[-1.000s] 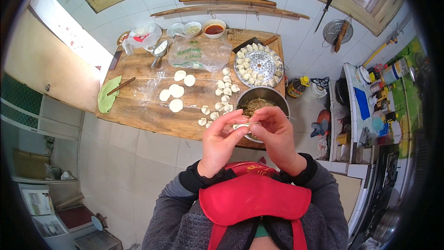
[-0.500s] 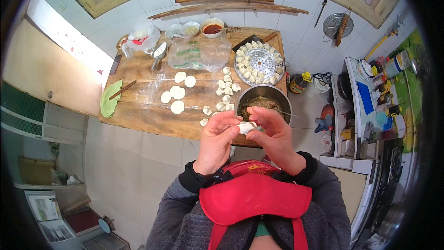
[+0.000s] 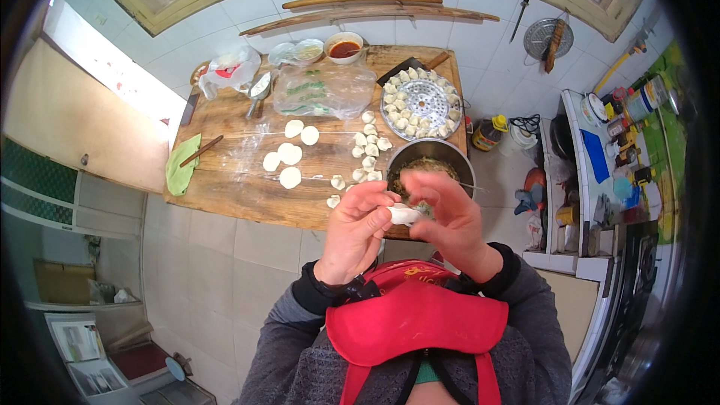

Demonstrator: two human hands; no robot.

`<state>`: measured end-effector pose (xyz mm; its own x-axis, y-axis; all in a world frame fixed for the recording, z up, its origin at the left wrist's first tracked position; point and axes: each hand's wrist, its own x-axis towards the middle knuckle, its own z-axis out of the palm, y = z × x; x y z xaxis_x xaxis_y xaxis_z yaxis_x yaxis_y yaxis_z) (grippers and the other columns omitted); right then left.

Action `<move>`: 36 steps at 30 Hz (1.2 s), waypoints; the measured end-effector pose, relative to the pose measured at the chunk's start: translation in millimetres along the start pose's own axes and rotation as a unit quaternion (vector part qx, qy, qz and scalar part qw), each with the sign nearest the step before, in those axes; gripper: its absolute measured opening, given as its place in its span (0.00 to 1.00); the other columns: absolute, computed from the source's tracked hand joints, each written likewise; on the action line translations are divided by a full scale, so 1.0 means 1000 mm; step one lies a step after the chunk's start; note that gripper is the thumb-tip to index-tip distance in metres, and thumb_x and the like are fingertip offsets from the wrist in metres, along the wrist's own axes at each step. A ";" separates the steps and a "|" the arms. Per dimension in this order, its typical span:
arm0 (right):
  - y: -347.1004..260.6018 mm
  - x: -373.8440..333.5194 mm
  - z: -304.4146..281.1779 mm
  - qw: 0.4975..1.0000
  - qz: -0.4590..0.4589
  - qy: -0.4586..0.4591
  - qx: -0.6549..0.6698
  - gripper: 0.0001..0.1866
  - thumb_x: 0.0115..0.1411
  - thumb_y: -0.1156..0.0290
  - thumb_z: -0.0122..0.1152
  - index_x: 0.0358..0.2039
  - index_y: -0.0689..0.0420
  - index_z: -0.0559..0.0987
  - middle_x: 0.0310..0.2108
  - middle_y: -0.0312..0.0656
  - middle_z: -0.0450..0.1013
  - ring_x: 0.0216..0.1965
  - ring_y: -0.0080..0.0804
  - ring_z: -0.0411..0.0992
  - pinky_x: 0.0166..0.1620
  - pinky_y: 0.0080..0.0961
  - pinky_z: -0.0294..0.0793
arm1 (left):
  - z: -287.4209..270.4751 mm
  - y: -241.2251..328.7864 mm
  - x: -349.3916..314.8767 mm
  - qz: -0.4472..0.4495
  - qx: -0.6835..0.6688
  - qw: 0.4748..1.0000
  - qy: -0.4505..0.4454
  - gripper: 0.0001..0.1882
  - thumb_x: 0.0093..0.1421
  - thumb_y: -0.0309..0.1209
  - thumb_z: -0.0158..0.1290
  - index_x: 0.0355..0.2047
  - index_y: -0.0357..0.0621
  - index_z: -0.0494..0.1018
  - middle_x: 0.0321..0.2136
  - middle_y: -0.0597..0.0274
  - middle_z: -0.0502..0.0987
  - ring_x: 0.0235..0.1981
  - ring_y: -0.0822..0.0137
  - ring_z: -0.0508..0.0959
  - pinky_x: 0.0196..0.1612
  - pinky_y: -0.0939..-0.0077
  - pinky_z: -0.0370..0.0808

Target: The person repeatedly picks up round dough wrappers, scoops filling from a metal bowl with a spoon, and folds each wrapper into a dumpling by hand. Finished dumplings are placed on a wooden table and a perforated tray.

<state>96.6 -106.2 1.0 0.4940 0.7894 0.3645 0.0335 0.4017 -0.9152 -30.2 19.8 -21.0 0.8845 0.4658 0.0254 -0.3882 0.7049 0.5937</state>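
In front of my red apron I hold a white folded dumpling [image 3: 403,214]. The thumb and fingers of my left hand [image 3: 356,229] pinch its left end. My right hand [image 3: 451,221] is beside its right end, thumb and fingers apart and slightly smeared by motion. Whether the right hand touches the dough, I cannot tell. Just beyond my hands stands a metal pot [image 3: 470,161] of minced filling [image 3: 431,166], partly hidden by my right fingers. Left of the pot lie several shaped dumplings [image 3: 371,149]. Further left, several round wrappers [image 3: 289,154] rest on the wooden table [image 3: 225,180].
A perforated metal tray [image 3: 426,99] ringed with dumplings stands behind the pot, beside a cleaver [image 3: 401,69]. A plastic bag [image 3: 322,90], a bowl of red sauce [image 3: 345,48], a green cloth [image 3: 182,165] and a rolling pin [image 3: 201,151] lie about the table.
My right fingers have spread away from the dumpling's right end. My left hand keeps its pinch. The whole view has shifted slightly.
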 end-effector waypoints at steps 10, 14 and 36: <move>-0.012 0.031 -0.006 0.936 -0.161 -0.190 -0.248 0.48 0.61 0.33 0.47 0.63 0.66 0.64 0.64 0.55 0.62 0.65 0.57 0.58 0.66 0.49 0.56 | 0.024 0.005 -0.003 -0.015 0.028 0.999 -0.033 0.40 0.57 0.20 0.61 0.66 0.46 0.53 0.53 0.59 0.71 0.55 0.64 0.73 0.56 0.67 0.73; -0.018 0.029 -0.005 0.917 -0.192 -0.183 -0.298 0.39 0.65 0.40 0.48 0.59 0.65 0.70 0.61 0.54 0.66 0.64 0.57 0.60 0.64 0.50 0.59 | 0.033 0.009 -0.004 0.007 0.072 0.997 -0.032 0.45 0.55 0.18 0.63 0.67 0.46 0.48 0.59 0.55 0.65 0.59 0.63 0.70 0.58 0.66 0.72; -0.049 0.033 0.009 0.983 0.105 -0.148 0.018 0.29 0.74 0.60 0.29 0.48 0.65 0.79 0.60 0.53 0.68 0.64 0.44 0.63 0.66 0.35 0.58 | 0.035 0.012 0.000 -0.058 0.275 0.942 -0.184 0.41 0.66 0.67 0.32 0.46 0.37 0.69 0.30 0.62 0.76 0.23 0.75 0.72 0.22 0.82 0.64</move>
<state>103.5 -96.1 59.0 0.2118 0.9550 0.2074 -0.0756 0.2276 -0.9708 -26.0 9.3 14.2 0.9818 0.1145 0.1518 -0.1803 0.3079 0.9342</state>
